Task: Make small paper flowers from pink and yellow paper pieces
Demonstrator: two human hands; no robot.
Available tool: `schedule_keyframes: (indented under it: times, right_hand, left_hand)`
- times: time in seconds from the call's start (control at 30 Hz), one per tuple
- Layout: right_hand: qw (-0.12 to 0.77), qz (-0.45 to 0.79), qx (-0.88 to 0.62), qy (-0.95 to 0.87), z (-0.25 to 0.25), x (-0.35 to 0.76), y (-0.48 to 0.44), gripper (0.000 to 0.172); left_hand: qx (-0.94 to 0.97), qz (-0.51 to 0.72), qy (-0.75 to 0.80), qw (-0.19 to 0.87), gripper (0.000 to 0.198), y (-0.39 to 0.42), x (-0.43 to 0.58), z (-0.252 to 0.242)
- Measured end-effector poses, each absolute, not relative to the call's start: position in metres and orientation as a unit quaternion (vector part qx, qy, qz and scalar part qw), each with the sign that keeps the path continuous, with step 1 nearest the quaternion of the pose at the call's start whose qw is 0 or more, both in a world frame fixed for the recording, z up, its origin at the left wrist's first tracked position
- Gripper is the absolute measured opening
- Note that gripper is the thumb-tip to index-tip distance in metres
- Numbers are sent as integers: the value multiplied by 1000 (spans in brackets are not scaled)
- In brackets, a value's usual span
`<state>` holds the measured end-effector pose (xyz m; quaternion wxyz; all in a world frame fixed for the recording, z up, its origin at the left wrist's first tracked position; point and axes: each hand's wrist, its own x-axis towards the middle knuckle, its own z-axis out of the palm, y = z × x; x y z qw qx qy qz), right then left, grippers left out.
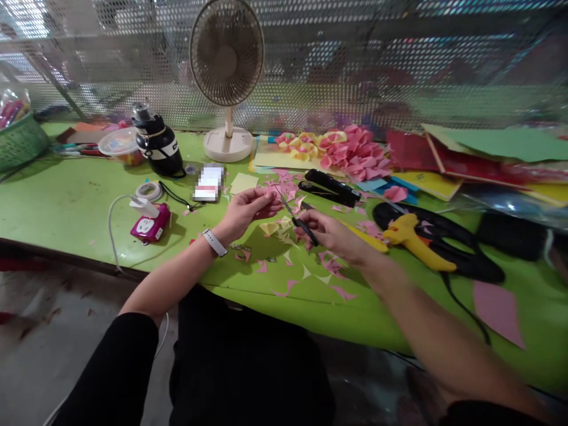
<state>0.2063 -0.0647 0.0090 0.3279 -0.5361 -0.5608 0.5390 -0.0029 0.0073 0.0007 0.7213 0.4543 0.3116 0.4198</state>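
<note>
My right hand (322,231) is closed around black-handled scissors (306,229), their thin blades pointing up and left. The blade tips reach close to the fingertips of my left hand (252,210). Those fingers are pinched together on what looks like a small pink piece of paper; its outline blurs into the scraps behind. Under and between both hands lie yellow paper pieces (279,229), and many pink paper scraps (284,180) are strewn over the green table (248,284).
A black stapler (331,188) lies beyond my right hand, with folded paper flowers (355,152) behind it. To the right is a yellow glue gun (419,242). A fan (228,145), a phone (208,183), a black bottle (160,148) and a purple power adapter (151,225) stand leftward.
</note>
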Motion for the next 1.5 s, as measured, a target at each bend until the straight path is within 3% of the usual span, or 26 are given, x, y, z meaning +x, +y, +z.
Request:
schedule_keyframes:
  times: [0.5,1.5]
  right_hand:
    - [324,521,-535,-581,1,205,-65,46]
    - [369,473,-544,-586,4,200,-68,46]
  left_hand:
    - [439,403,299,745,18,0,0,-2]
    - [417,402,306,755,10,-1,2,-3]
